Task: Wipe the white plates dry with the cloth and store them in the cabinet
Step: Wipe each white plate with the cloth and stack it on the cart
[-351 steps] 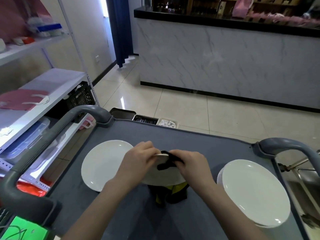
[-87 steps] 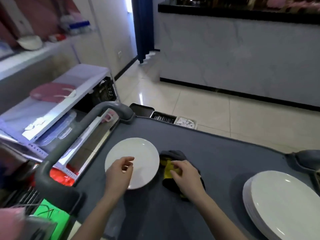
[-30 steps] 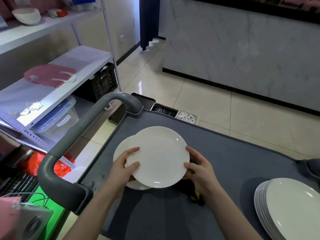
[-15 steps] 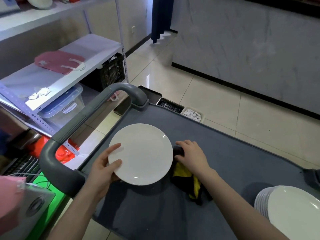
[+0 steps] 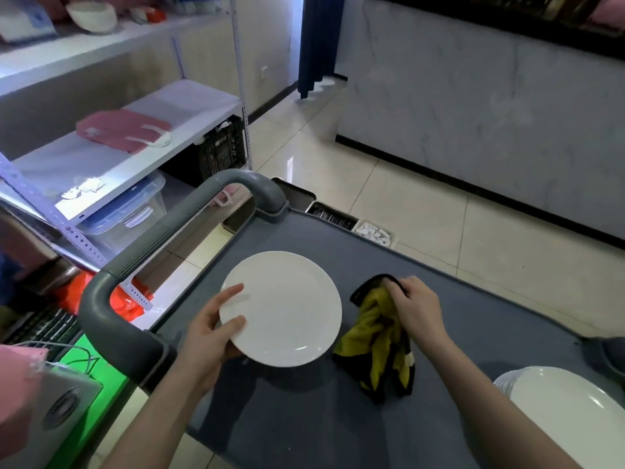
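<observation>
The only print in view was on the white packets (image 5: pixel 373 231) in a small tray at the cart's far edge, and it was too small to read.

The left hand (image 5: pixel 209 336) gripped the left rim of a white plate (image 5: pixel 287 309), fingers curled over and under the edge. The plate was over the grey cart top (image 5: pixel 304 418), its near side casting a shadow. Just to its right, the right hand (image 5: pixel 417 308) clutched the top of a crumpled black and yellow cloth (image 5: pixel 375 350) that rested on the cart. A stack of plates (image 5: pixel 568 411) sat at the cart's right end, well apart from the cloth.

The cart handle (image 5: pixel 162 245) curved along the left side. Beyond it stood a white shelf rack (image 5: pixel 189 103) with a pink bag (image 5: pixel 121 130), a clear box (image 5: pixel 135 211) with a blue lid, a black crate (image 5: pixel 221 152) and a white bowl (image 5: pixel 91 15) on top. A marble counter (image 5: pixel 473 113) and a dark curtain (image 5: pixel 318 42) stood across the tiled floor.
</observation>
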### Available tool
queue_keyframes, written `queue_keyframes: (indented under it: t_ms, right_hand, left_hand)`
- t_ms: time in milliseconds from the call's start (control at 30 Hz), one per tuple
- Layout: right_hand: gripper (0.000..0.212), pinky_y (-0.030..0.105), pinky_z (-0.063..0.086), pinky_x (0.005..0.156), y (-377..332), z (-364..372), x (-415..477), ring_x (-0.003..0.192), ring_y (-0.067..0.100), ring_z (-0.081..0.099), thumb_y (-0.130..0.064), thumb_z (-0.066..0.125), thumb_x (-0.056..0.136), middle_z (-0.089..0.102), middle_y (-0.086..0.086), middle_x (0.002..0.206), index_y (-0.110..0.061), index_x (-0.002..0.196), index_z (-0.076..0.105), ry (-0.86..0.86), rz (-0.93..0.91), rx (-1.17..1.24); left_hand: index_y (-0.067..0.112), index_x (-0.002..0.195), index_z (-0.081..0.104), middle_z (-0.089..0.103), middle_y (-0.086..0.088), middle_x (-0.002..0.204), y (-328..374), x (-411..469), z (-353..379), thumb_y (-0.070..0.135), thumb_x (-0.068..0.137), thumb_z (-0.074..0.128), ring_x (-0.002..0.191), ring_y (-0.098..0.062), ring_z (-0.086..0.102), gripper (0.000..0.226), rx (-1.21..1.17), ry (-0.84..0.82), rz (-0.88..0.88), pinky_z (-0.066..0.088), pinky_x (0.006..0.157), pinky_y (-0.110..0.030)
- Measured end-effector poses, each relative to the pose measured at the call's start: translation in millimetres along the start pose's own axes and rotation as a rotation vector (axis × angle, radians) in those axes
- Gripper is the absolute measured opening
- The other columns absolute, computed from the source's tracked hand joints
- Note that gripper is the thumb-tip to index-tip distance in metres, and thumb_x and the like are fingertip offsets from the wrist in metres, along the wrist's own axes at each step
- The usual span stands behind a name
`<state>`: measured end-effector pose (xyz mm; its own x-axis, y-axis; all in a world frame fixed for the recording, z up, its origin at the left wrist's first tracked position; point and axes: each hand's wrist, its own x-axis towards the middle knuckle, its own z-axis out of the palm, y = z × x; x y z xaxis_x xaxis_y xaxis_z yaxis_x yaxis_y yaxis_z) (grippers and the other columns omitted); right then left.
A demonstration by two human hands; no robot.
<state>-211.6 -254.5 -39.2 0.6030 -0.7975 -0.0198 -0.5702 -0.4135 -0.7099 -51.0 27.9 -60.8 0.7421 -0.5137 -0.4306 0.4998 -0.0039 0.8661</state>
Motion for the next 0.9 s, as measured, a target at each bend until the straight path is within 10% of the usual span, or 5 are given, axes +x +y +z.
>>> queue_keyframes:
  t_ms: [233, 433, 567, 733, 900]
  right_hand:
    - [0.040, 0.037, 0.044, 0.070, -4.9, -69.5, -11.2, 0.072, 0.019, 0.054, -0.037, 0.050, 0.097, 0.057, 0.004, 0.070, -0.004, 0.076, 0.060, 0.138, 0.109, 0.427]
    - [0.018, 0.011, 0.044, 0.067, -25.6, -108.5, -61.8, 0.074, 0.000, 0.056, -0.034, 0.048, 0.097, 0.061, -0.017, 0.076, -0.033, 0.086, 0.063, 0.002, -0.135, 0.506]
    - [0.033, 0.005, 0.025, 0.104, -17.7, -93.8, -106.8, 0.129, -0.018, 0.032, -0.035, 0.042, 0.100, 0.047, -0.038, 0.132, -0.051, 0.126, 0.052, -0.287, -0.266, 0.272]
    - [0.042, 0.021, -0.011, 0.116, -9.3, -65.3, -123.6, 0.139, -0.015, 0.002, -0.029, 0.037, 0.103, 0.018, -0.035, 0.144, -0.041, 0.143, 0.029, -0.407, -0.490, -0.204]
    - [0.049, 0.018, -0.004, 0.116, 3.1, -54.8, -101.2, 0.139, -0.012, -0.009, -0.049, 0.028, 0.100, 0.002, -0.032, 0.150, -0.046, 0.145, 0.010, -0.296, -0.440, -0.365]
  left_hand:
    - [0.042, 0.111, 0.070, 0.060, -0.003, 0.127, 10.9, -3.8, 52.7, -0.007, 0.091, 0.056, 0.105, -0.030, 0.062, 0.054, 0.021, -0.109, 0.058, 0.059, 0.063, -0.035]
    - [0.052, 0.123, 0.060, 0.058, 0.011, 0.129, 16.4, -10.3, 97.7, 0.001, 0.094, 0.055, 0.108, -0.026, 0.063, 0.059, -0.033, -0.219, 0.046, 0.059, 0.066, -0.040]
    - [0.052, 0.137, 0.042, 0.061, 0.008, 0.126, 18.4, -13.1, 120.1, 0.002, 0.097, 0.053, 0.105, -0.025, 0.064, 0.065, -0.122, -0.219, 0.044, 0.058, 0.065, -0.041]
    - [0.048, 0.134, 0.048, 0.066, 0.008, 0.121, 12.3, -21.1, 130.4, 0.003, 0.096, 0.056, 0.099, -0.017, 0.068, 0.061, -0.025, -0.277, 0.099, 0.058, 0.064, -0.038]
    - [0.047, 0.132, 0.053, 0.066, 0.004, 0.122, 3.4, -29.1, 131.9, 0.000, 0.094, 0.057, 0.103, -0.020, 0.064, 0.061, -0.047, -0.335, 0.075, 0.056, 0.062, -0.034]
